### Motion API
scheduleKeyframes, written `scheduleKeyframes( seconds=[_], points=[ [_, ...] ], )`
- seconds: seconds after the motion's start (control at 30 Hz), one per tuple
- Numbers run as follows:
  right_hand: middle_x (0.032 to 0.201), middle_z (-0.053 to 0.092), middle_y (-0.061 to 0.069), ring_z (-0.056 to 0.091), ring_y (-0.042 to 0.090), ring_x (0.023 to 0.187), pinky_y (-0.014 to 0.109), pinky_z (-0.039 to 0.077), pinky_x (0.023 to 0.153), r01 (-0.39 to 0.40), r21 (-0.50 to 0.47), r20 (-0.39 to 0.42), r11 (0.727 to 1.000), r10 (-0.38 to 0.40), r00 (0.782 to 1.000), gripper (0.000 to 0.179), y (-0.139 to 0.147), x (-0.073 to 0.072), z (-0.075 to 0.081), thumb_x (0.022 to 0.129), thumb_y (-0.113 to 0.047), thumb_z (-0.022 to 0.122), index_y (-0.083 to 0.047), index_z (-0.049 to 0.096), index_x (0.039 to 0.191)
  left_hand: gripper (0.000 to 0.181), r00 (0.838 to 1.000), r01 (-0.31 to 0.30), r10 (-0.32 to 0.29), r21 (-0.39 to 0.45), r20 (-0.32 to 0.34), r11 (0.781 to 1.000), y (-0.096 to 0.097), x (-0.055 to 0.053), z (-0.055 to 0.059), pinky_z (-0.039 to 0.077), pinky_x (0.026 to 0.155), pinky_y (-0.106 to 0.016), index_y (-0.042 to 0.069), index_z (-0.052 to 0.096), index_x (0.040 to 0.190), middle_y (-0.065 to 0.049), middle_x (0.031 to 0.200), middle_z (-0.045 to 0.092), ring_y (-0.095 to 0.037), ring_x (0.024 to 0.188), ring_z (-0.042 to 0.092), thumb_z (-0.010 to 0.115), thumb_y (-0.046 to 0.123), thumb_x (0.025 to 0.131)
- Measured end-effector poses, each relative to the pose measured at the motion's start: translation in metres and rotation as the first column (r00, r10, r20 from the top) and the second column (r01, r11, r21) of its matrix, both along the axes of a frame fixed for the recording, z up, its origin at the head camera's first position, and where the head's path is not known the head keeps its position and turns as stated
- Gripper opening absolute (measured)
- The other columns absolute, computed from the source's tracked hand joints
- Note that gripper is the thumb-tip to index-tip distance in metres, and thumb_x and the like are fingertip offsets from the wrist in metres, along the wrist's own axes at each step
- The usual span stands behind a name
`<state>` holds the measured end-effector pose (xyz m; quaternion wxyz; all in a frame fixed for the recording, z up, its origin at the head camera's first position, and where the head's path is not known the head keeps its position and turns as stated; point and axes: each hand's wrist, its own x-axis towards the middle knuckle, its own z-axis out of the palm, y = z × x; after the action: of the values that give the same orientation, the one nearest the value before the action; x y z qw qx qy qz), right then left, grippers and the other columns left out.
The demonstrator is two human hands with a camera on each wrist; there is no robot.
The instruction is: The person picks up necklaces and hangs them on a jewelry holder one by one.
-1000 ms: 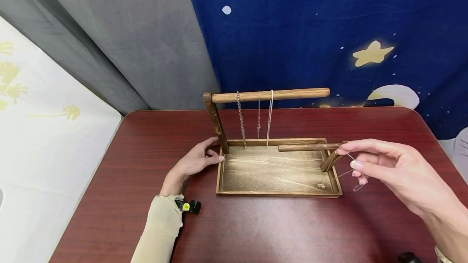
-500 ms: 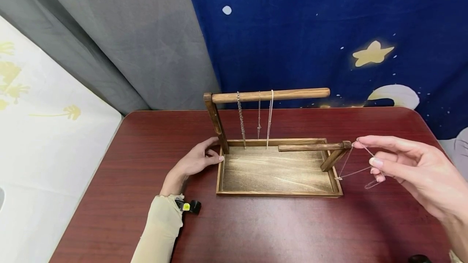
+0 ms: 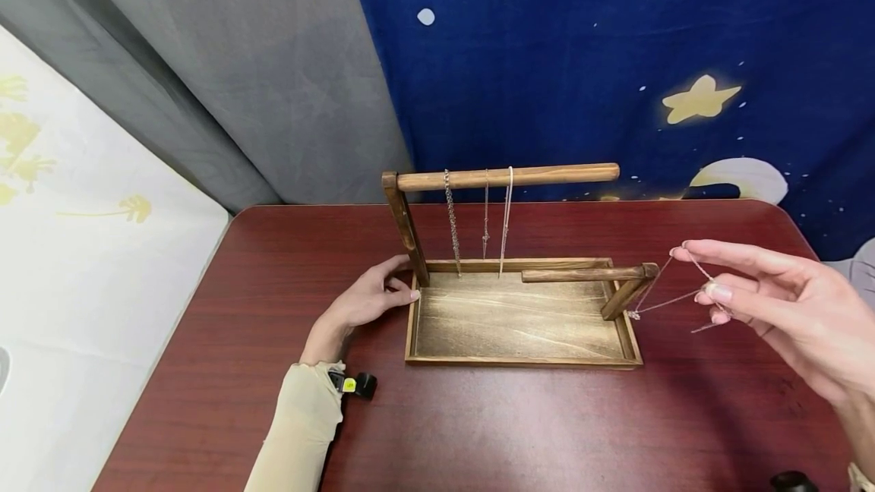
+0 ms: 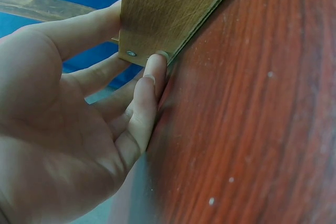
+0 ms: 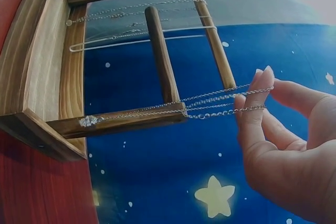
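A wooden jewelry stand [image 3: 519, 325] with a tray base and two T-bar arms sits on the table. At its left end my left hand [image 3: 365, 296] grips the tray's corner, thumb against the rim; the left wrist view has the fingers [image 4: 143, 98] round that corner. To the right of the stand, my right hand [image 3: 793, 302] holds a thin silver chain necklace [image 3: 666, 301] between thumb and index finger. Its small sparkling pendant [image 5: 90, 121] hangs down beside the shorter upright, and part of the chain dangles under the fingers.
Three necklaces hang from the taller bar [image 3: 567, 174]: a thick chain [image 3: 452, 222], a thin one [image 3: 486, 219] and a pale one [image 3: 506, 222]. The shorter bar [image 3: 574, 275] carries nothing. Behind the red-brown table [image 3: 547, 431] hangs a blue curtain [image 3: 519, 59].
My right hand has moved right and a little up with the necklace, away from the shorter bar. The pendant has come out of the tray past its right rim. My left hand stays put.
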<state>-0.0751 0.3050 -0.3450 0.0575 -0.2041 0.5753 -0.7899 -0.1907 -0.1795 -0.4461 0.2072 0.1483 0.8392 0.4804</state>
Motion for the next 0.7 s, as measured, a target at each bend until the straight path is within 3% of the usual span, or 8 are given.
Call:
scheduleKeyframes(
  seconds=[0.3,0.7],
  points=[
    [0.137,0.059,0.017,0.069,0.022,0.098,0.024,0.055,0.076,0.087,0.091,0.020,0.992,-0.089,0.996,0.053,0.005,-0.006,0.004,0.091,0.030,0.035,0.016,0.039,0.142,0.074,1.000,-0.003,0.003,-0.008,-0.002,1.000,0.000,0.000,0.001,0.046,0.081,-0.033,0.000,0.030,0.153,-0.013,0.099,0.069,-0.020,0.093,0.063,0.070,0.017,0.094],
    [0.136,0.059,0.018,0.069,0.022,0.100,0.024,0.054,0.079,0.075,0.043,0.034,0.996,-0.077,0.996,0.053,0.003,-0.017,0.007,0.091,0.030,0.035,0.014,0.044,0.141,0.071,1.000,0.001,-0.001,0.021,0.004,1.000,-0.001,-0.001,-0.001,0.046,0.079,-0.031,0.002,0.034,0.152,-0.014,0.095,0.069,-0.020,0.089,0.063,0.071,0.015,0.092]
  ],
)
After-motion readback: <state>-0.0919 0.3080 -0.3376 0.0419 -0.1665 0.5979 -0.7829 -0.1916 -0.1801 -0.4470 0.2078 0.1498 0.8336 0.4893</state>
